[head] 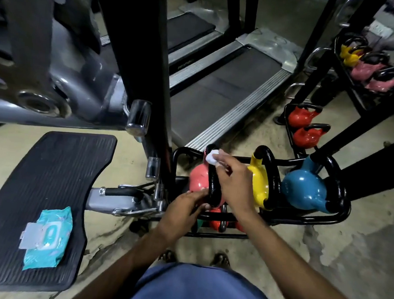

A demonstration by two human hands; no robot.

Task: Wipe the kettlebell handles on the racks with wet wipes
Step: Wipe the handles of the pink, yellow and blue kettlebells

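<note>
On rack (303,218) | right grip (233,182) pinches wipe (211,157) on pink kettlebell (198,177) handle (213,188) | left grip (182,209) clasps handle | pack (47,237) print unreadable

Both bare forearms reach up from the bottom edge toward the middle of the frame. The left forearm rises from the lower centre-left. The left hand (183,210) lies back upward, its fingers and thumb curled round the lower end of a black kettlebell handle (213,185). The right forearm crosses in from the lower right. The right hand (234,182), just above and right of the left, pinches a white wipe (211,158) against the handle's top.
</note>
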